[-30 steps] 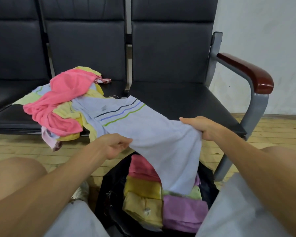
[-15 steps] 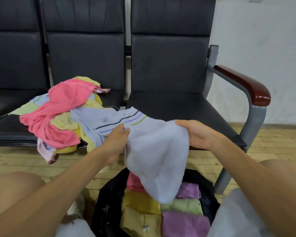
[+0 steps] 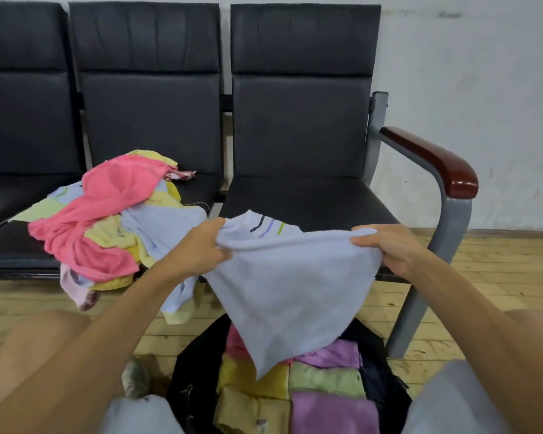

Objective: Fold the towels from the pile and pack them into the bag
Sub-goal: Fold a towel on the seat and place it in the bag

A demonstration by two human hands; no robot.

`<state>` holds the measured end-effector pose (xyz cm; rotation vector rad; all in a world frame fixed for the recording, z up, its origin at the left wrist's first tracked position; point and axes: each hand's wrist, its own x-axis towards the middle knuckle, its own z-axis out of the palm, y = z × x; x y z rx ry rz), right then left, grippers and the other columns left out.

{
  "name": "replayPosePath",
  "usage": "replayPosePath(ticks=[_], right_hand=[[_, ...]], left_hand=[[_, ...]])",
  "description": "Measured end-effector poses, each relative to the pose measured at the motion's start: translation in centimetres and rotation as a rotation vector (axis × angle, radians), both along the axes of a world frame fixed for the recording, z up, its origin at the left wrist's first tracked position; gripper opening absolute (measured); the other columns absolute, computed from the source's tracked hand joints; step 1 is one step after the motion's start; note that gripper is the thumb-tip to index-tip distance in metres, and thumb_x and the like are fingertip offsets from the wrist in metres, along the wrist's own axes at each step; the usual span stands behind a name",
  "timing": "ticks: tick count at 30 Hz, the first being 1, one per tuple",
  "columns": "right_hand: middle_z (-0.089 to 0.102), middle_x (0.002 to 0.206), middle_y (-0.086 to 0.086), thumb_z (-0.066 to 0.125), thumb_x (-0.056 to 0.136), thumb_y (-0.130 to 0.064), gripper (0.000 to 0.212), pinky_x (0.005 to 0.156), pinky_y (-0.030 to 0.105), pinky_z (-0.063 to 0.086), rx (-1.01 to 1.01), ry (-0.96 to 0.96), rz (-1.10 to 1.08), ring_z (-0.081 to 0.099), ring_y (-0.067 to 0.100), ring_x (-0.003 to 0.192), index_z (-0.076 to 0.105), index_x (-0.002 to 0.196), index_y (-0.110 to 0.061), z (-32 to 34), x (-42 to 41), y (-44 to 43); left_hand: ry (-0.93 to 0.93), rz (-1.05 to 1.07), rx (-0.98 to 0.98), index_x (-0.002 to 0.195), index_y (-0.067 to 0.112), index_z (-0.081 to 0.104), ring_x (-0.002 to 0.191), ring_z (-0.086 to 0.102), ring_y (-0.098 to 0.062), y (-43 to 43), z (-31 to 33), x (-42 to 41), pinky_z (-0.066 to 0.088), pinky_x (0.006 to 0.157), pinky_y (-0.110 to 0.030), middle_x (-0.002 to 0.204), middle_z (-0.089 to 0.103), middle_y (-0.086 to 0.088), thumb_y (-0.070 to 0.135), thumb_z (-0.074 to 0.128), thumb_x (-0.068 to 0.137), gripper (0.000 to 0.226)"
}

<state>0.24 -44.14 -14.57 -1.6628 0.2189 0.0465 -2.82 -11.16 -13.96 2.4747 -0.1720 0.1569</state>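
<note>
I hold a pale blue towel [image 3: 292,286] with dark, purple and green stripes stretched between both hands in front of the chair row. My left hand [image 3: 201,249] grips its left top edge and my right hand [image 3: 386,245] grips its right top edge. The towel hangs in a point over the open black bag [image 3: 195,380] on the floor between my knees. Inside the bag lie several folded towels, yellow [image 3: 251,411], green [image 3: 326,380] and purple [image 3: 333,415]. A loose pile of towels [image 3: 113,214], pink, yellow and blue, sits on the middle seat to the left.
A row of black padded chairs [image 3: 298,126] stands against a white wall. The right chair has a red-brown armrest [image 3: 433,161] on a grey metal leg [image 3: 420,302]. The floor is light wooden boards. My bare knees frame the bag on both sides.
The blue towel has come off the pile and is folded over, its striped end now behind. Both hands have risen and moved apart, stretching the top edge.
</note>
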Motion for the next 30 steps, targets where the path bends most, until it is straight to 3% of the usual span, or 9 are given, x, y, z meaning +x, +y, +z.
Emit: replayPosePath(ticks=[2, 4, 9, 14, 16, 19, 24, 27, 30], right_hand=[[0.074, 0.1, 0.011, 0.077, 0.078, -0.007, 0.02, 0.075, 0.033, 0.055, -0.068, 0.005, 0.023, 0.068, 0.024, 0.094, 0.076, 0.098, -0.004, 0.0, -0.3, -0.8], [0.074, 0.102, 0.01, 0.07, 0.088, -0.02, 0.02, 0.084, 0.037, 0.055, -0.152, 0.037, 0.08, 0.069, 0.025, 0.098, 0.075, 0.1, -0.005, 0.0, -0.6, -1.3], [0.072, 0.106, 0.011, 0.051, 0.101, -0.026, 0.032, 0.092, 0.037, 0.051, -0.242, 0.067, 0.243, 0.067, 0.024, 0.1, 0.072, 0.102, -0.002, -0.3, -1.0, -1.0], [0.051, 0.105, 0.009, 0.066, 0.092, -0.014, 0.022, 0.086, 0.033, 0.049, 0.061, -0.021, 0.108, 0.057, 0.017, 0.1, 0.063, 0.107, 0.001, -0.2, 0.0, -1.1], [0.056, 0.11, 0.009, 0.071, 0.085, -0.006, 0.018, 0.075, 0.033, 0.051, 0.18, -0.026, 0.002, 0.058, 0.021, 0.096, 0.06, 0.099, -0.008, -0.1, 0.2, -1.3], [0.059, 0.12, 0.013, 0.07, 0.083, 0.001, 0.024, 0.079, 0.04, 0.056, 0.273, -0.075, -0.225, 0.061, 0.033, 0.106, 0.062, 0.095, -0.017, 0.2, 0.0, -1.6], [0.063, 0.122, 0.003, 0.047, 0.087, 0.01, 0.049, 0.087, 0.037, 0.055, 0.214, -0.161, -0.063, 0.059, 0.027, 0.11, 0.074, 0.102, -0.028, 1.4, -1.1, -0.6], [0.067, 0.111, 0.001, 0.045, 0.082, 0.004, 0.043, 0.079, 0.035, 0.052, 0.056, -0.152, -0.104, 0.058, 0.025, 0.107, 0.077, 0.095, -0.022, 1.7, -1.4, -0.2], [0.064, 0.11, -0.001, 0.048, 0.087, 0.002, 0.036, 0.096, 0.039, 0.051, 0.01, -0.202, -0.156, 0.055, 0.023, 0.111, 0.075, 0.092, -0.022, 1.4, -1.3, -0.3]], left_hand=[[-0.021, 0.023, 0.093, 0.12, 0.002, 0.051, 0.112, 0.053, -0.032, 0.4, -0.5, 0.1, 0.029, 0.07, -0.022, 0.109, 0.054, -0.006, 0.013, 0.063, 0.092, 0.033], [-0.061, 0.024, 0.152, 0.095, 0.004, 0.052, 0.095, 0.055, -0.035, 0.9, -0.6, 0.2, 0.023, 0.061, -0.026, 0.089, 0.053, -0.007, 0.013, 0.06, 0.094, 0.012], [-0.074, 0.107, 0.115, 0.063, 0.017, 0.039, 0.06, 0.04, -0.019, 2.4, -1.0, 0.9, 0.024, 0.049, -0.024, 0.062, 0.041, -0.001, 0.015, 0.051, 0.099, 0.038], [-0.111, 0.137, -0.051, 0.072, 0.01, 0.049, 0.069, 0.046, -0.024, 3.3, -1.0, 1.3, 0.035, 0.062, -0.03, 0.07, 0.051, -0.005, 0.016, 0.053, 0.098, 0.027], [-0.145, 0.164, -0.237, 0.089, 0.01, 0.064, 0.082, 0.055, -0.018, 3.3, -0.5, 1.1, 0.042, 0.07, -0.026, 0.089, 0.062, -0.004, 0.015, 0.057, 0.095, 0.01], [-0.073, 0.233, -0.618, 0.108, 0.018, 0.066, 0.099, 0.059, -0.015, 2.9, 0.3, 0.6, 0.05, 0.074, -0.025, 0.11, 0.063, 0.001, 0.018, 0.067, 0.089, 0.018], [-0.005, 0.261, -1.047, 0.101, 0.023, 0.07, 0.094, 0.063, -0.016, 2.4, 0.9, 0.2, 0.054, 0.077, -0.031, 0.109, 0.067, 0.0, 0.018, 0.069, 0.088, 0.013], [-0.001, 0.274, -1.11, 0.101, 0.017, 0.069, 0.09, 0.062, -0.012, 2.9, 0.8, 0.2, 0.051, 0.071, -0.025, 0.105, 0.068, 0.0, 0.018, 0.066, 0.091, 0.011], [0.04, 0.204, -1.056, 0.101, 0.02, 0.069, 0.106, 0.061, -0.014, 3.3, 0.8, 0.3, 0.05, 0.082, -0.026, 0.116, 0.066, 0.0, 0.012, 0.055, 0.097, 0.017]])
